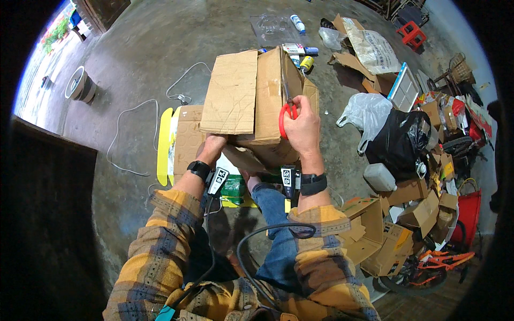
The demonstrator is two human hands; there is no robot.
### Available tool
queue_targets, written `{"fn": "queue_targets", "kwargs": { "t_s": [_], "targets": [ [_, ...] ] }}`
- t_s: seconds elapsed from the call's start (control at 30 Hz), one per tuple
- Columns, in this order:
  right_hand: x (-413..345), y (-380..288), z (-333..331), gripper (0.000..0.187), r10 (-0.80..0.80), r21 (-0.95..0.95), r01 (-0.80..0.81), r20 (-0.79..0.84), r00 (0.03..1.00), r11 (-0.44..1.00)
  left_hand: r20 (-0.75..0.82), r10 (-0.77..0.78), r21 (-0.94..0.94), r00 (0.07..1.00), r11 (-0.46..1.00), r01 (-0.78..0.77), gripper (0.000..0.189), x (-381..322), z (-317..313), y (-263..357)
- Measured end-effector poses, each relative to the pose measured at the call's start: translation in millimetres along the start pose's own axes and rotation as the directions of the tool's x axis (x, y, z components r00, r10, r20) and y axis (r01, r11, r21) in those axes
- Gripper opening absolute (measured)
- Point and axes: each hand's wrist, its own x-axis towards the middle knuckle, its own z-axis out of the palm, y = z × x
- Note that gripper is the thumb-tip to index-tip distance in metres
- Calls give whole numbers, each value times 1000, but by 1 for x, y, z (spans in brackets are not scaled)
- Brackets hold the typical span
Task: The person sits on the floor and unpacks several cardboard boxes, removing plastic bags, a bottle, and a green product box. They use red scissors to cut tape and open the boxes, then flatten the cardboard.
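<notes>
A brown cardboard box [268,96] is tilted up before me, one broad flap [229,94] spread towards the left. My left hand [213,145] is at the box's lower left, under that flap, and seems to support it; its fingers are hidden. In my right hand [304,130] are red-handled scissors [282,127], their blades pointing away from me along the box's right edge. Whether the blades cut into the cardboard cannot be told. Behind the box, a flattened cardboard piece with a yellow edge [164,146] lies at the left.
White cables [116,140] trail over the concrete floor at left, near a bucket [81,86]. Bottles [297,24] and a yellow can [306,63] lie beyond the box. At right are plastic bags [395,140], cardboard boxes [387,248], a red stool [411,35] and an orange bicycle frame [441,263].
</notes>
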Motion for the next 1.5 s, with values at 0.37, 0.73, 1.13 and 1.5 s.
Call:
{"fn": "queue_targets", "kwargs": {
  "t_s": [0.37, 0.73, 1.13, 1.5],
  "targets": [
    [-4, 7, 24, 31, -3, 57, 13, -174, 985, 998, 370, -84, 529, 925, 838, -135, 27, -2, -83, 71],
    [-37, -23, 71, 37, -149, 93, 150, -19, 989, 984, 353, 120, -194, 928, 980, -53, 36, -22, -28, 140],
    [-44, -17, 90, 39, -204, 138, 200, 17, 979, 970, 317, 82, -127, 945, 991, -44, 33, -17, -27, 136],
    [-48, -16, 96, 37, -228, 123, 219, 62, 972, 968, 299, 127, 129, 946, 977, -172, 31, -13, -24, 129]
  ]
}}
